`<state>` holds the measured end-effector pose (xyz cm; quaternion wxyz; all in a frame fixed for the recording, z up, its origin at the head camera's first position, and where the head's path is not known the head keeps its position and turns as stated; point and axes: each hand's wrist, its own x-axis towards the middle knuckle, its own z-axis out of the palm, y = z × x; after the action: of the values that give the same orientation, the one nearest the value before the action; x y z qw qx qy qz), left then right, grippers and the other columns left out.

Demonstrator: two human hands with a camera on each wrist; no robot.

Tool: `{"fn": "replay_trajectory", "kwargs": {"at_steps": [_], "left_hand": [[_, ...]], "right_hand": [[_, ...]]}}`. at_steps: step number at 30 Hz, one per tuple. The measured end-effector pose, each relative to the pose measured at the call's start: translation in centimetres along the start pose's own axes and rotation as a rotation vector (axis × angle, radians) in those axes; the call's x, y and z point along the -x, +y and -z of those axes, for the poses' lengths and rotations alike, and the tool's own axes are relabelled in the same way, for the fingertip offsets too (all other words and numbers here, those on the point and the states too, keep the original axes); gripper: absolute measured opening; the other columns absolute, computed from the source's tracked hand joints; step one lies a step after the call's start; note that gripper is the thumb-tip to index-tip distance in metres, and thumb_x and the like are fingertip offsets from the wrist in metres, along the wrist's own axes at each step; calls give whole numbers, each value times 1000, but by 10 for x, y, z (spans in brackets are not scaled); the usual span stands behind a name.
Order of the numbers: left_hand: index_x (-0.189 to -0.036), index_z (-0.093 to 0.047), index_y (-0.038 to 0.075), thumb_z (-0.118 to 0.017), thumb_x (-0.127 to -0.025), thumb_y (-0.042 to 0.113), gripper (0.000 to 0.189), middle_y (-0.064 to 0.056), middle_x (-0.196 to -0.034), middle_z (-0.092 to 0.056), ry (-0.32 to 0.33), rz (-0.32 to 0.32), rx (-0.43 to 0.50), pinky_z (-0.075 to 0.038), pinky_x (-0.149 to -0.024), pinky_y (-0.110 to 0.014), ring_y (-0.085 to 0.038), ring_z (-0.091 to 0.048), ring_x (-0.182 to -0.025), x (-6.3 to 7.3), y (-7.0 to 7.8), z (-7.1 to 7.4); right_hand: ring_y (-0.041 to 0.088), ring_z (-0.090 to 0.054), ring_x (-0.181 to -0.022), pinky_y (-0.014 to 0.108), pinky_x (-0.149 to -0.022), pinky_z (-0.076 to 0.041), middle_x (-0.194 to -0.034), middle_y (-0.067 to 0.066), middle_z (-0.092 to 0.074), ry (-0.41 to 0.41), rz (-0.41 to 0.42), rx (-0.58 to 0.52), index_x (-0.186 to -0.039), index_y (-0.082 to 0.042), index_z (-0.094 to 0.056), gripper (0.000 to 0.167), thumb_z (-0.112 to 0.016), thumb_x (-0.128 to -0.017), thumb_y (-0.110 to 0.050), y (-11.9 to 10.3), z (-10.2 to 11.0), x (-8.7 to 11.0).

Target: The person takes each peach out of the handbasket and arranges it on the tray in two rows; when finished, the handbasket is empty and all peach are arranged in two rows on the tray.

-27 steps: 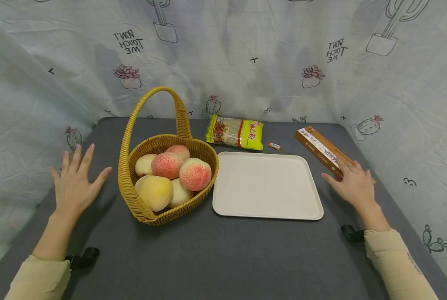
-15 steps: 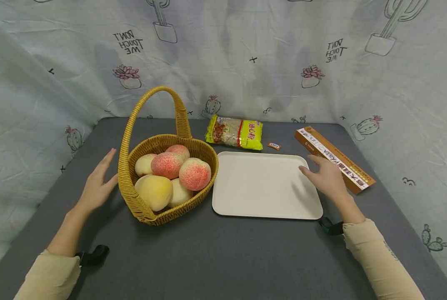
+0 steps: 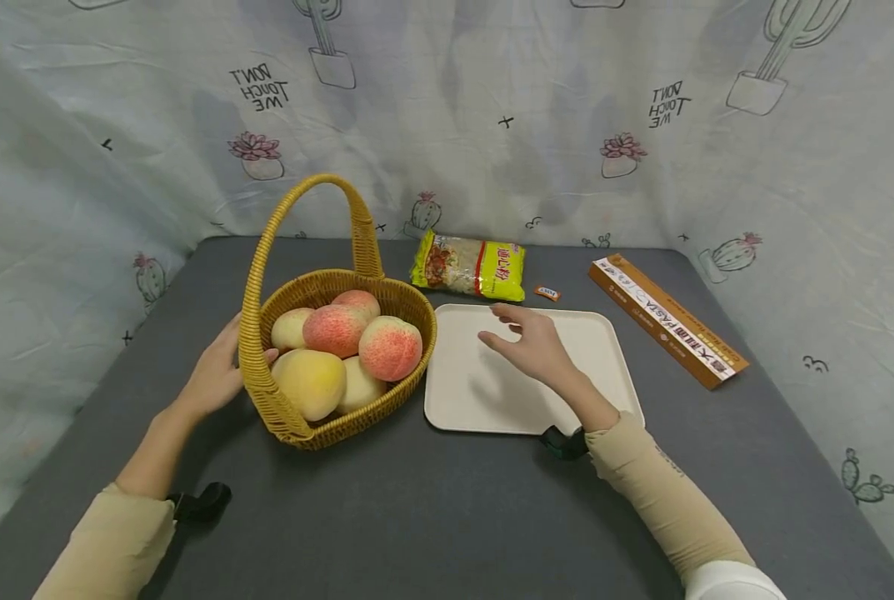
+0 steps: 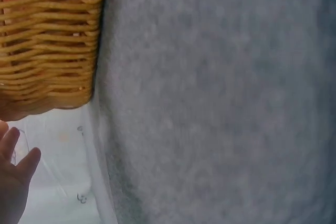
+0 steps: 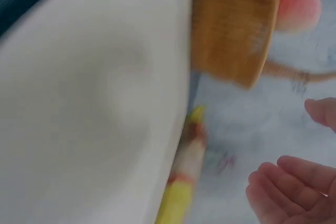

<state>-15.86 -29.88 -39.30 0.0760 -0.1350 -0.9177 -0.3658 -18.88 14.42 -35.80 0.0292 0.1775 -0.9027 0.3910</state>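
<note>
The white tray (image 3: 491,400) is left bare, and open grey table (image 3: 432,517) is seen in front of it. Passage on its left is blocked by the wicker basket (image 3: 297,429) and its tall handle, and behind it by the yellow packet (image 3: 471,265).

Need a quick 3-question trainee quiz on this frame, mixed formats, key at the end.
1. True or false: the right hand holds the pasta box.
2. Which thing does the left hand touch? A) the yellow noodle packet B) the wicker basket C) the white tray
3. Fill in: the right hand hovers, fingers relaxed, over the ____.

Key
1. False. The hand is empty and the box lies apart from it, at the table's right edge.
2. B. The hand rests against the basket's left side, by the peaches.
3. White tray.
</note>
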Motion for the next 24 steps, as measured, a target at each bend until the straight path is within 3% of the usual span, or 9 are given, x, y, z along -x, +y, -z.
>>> {"fn": "replay_trajectory", "kwargs": {"at_steps": [7, 10, 16, 24], "left_hand": [[-151, -33, 2, -67, -91, 25, 72, -26, -156, -20, -28, 5, 44, -23, -101, -75, -51, -20, -140, -2, -5, 2], [-153, -30, 6, -68, -91, 22, 75, -24, -156, -21, -44, 5, 65, -28, -99, -74, -52, -24, -137, -2, -8, 2], [-156, -25, 11, -69, -90, 17, 80, -22, -157, -20, -72, 9, 111, -34, -97, -71, -52, -30, -134, -5, -11, 1], [-153, -28, 3, -72, -86, 16, 81, -27, -155, -19, -58, 22, 146, -28, -99, -74, -55, -25, -135, -8, -13, 4]], "right_hand": [[31, -59, -118, 35, -97, -52, -130, 18, -59, -103, 10, -241, -133, 1, -57, 49, -70, -91, -21, -35, -26, -11], [26, -60, -116, 32, -94, -53, -129, 14, -61, -155, -12, -287, -133, 0, -58, 49, -69, -91, -25, -47, -34, -14], [22, -60, -115, 36, -93, -53, -124, 11, -62, -249, -84, -268, -135, -2, -55, 55, -66, -93, -34, -64, -45, -18], [23, -59, -114, 34, -91, -53, -125, 10, -61, -289, -163, -177, -135, -5, -55, 60, -66, -90, -43, -76, -51, -24]]}}
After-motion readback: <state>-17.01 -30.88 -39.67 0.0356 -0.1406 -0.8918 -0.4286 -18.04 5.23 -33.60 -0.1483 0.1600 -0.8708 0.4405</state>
